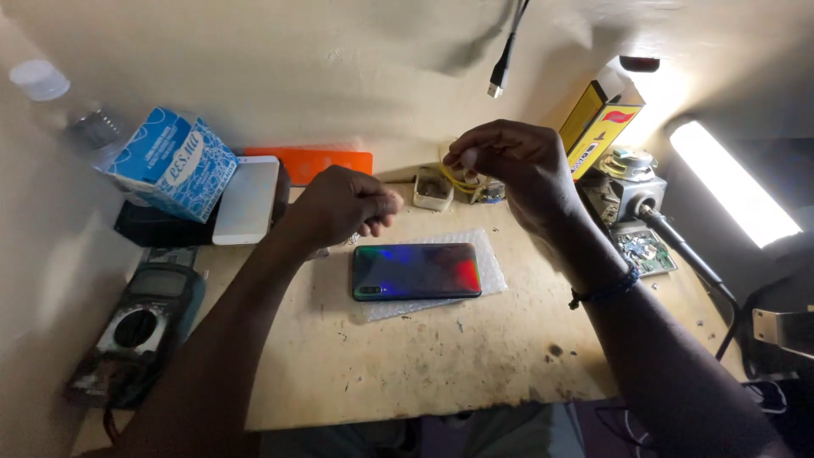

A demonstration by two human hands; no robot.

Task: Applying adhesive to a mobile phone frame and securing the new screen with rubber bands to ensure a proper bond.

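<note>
A phone (416,271) with an iridescent back lies flat on a clear plastic sheet (487,254) on the table (441,356). The left hand (343,203) hovers at its 11 o'clock, fingers curled narrow; what it pinches cannot be told. The right hand (513,165), at 1 o'clock, is raised and loosely closed, near a small white tray (432,191).

Phone (416,270) back: glossy, iridescent glass-like. Under it, clear bubble wrap (492,271). My table (424,356): rough, scuffed wood, matt. Tissue box (174,165): cardboard.
</note>
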